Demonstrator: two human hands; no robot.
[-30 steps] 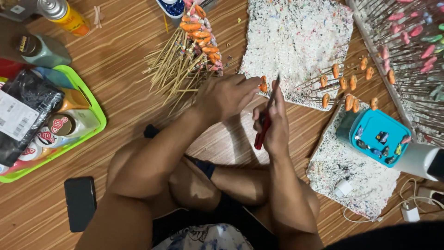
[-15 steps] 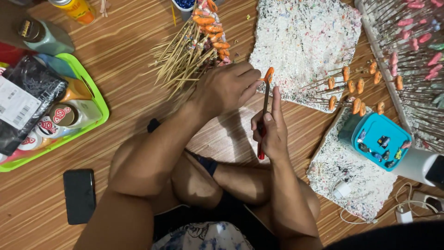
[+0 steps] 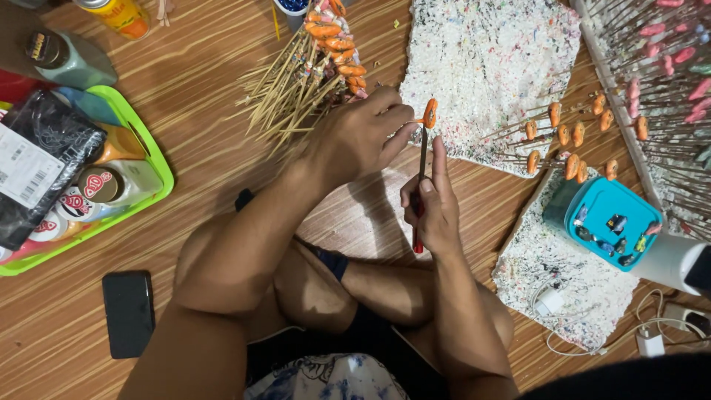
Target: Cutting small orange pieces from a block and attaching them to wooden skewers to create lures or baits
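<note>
The left hand (image 3: 355, 137) pinches a thin stick bearing a glossy orange bead (image 3: 429, 113). The right hand (image 3: 433, 207) grips a slim red-handled brush (image 3: 420, 185), its tip at the bead.

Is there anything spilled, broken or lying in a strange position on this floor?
Nothing looks spilled or broken. The white foam boards are speckled with paint all over, and loose bamboo sticks lie in an untidy fan beside the left hand.

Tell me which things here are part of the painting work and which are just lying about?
In use: left hand holding the orange bead on its stick; right hand with the brush; foam board; stick bundle.
Lying about: phone; green tray; chargers.
</note>
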